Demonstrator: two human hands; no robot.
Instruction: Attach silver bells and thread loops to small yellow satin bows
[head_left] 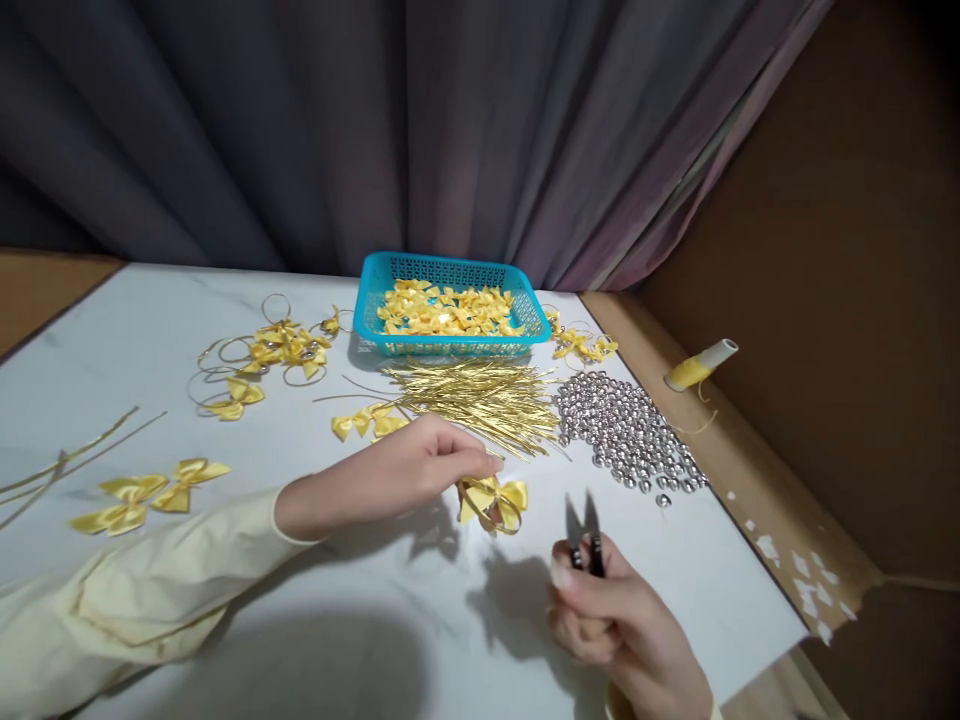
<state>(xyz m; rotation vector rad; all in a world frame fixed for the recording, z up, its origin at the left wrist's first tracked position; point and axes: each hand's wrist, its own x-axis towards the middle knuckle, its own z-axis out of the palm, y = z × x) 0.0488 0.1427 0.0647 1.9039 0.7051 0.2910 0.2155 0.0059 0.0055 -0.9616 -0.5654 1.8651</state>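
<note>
Between the closed fingers of my left hand (427,462) is a yellow ribbon bow (512,495) with a loop of gold tie around its front. My right hand (619,615) grips a pair of small thread snips (583,525), their two pointed blades apart and aimed away from me. A short gap separates the blades from the bow. Just beyond my left hand lies a pile of gold twist ties (480,400). More yellow bows (367,420) rest beside that pile, partly hidden by my left hand.
Behind the ties stands a blue basket (452,347) of yellow bows. Silver bells (622,425) are spread at right. Looped bows (289,347) lie at back left, loose bows (127,502) and gold strips (60,465) nearer. A thread cone (697,367) stands past the white table's (390,640) right edge.
</note>
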